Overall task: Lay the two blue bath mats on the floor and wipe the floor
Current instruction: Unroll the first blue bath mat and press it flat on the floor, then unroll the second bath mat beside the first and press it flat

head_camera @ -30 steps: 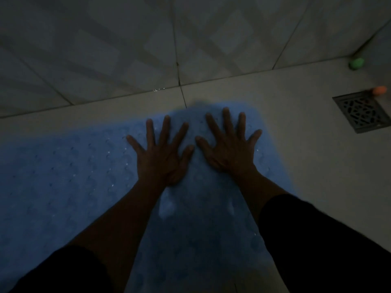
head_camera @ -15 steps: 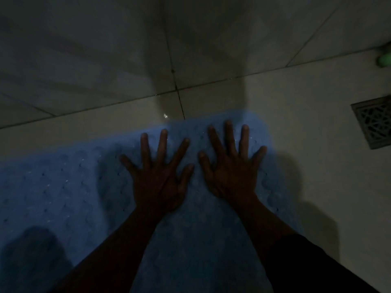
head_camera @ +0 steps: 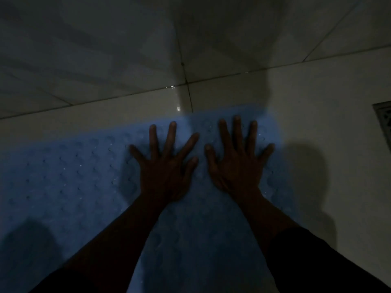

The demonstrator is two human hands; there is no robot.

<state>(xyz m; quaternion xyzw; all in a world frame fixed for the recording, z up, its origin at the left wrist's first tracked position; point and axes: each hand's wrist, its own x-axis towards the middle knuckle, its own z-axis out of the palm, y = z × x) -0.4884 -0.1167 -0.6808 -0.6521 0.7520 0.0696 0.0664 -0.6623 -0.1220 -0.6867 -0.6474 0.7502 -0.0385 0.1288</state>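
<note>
A blue bath mat (head_camera: 69, 180) with a bumpy, perforated surface lies flat on the pale tiled floor (head_camera: 330, 127), its far edge close to the wall. My left hand (head_camera: 167, 166) rests palm down on the mat with fingers spread. My right hand (head_camera: 237, 159) lies flat beside it, also spread, near the mat's far right corner. Neither hand holds anything. The light is dim, and I can make out only one mat.
A tiled wall (head_camera: 105, 49) rises just beyond the mat. A square metal floor drain (head_camera: 384, 121) shows at the right edge. Dark sleeves cover my forearms at the bottom. Shadows fall on the floor to the right and on the mat at the lower left.
The view has shifted so the drain slid to the right edge and the coloured objects near it left the frame. The scene has darkened. Both hands stay flat on the mat.
</note>
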